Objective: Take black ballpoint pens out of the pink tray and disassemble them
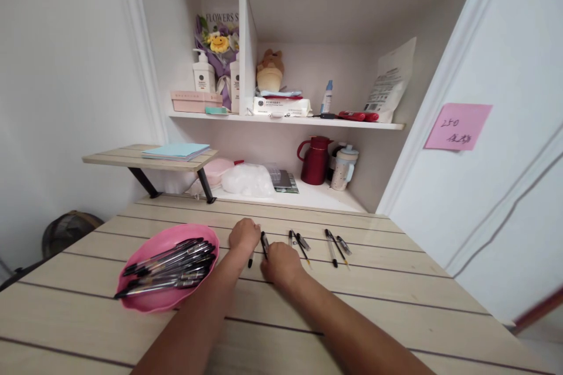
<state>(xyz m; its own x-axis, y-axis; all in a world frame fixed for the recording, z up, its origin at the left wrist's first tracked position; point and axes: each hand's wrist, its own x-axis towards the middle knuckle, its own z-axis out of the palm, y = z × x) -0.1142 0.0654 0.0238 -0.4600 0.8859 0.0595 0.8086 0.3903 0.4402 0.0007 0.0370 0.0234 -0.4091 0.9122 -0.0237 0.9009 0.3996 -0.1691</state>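
Both my hands rest close together on the wooden table point(396, 304). My left hand point(243, 235) is closed in a fist and my right hand point(281, 263) is closed too; a black pen point(264, 244) shows between them, and a dark pen end point(250, 262) sticks out below the left hand. To the right, two taken-apart pens point(300, 244) point(335, 246) lie in pieces on the table. On the left, a pink bowl point(145, 300) holds several black pens point(176, 263).
White shelves stand behind the table with a red jug point(315, 159), a cup point(344, 167), bottles and a flower bouquet. A small wooden riser point(145, 160) carries a blue notebook. A pink sticky note point(457, 126) hangs on the white door at right.
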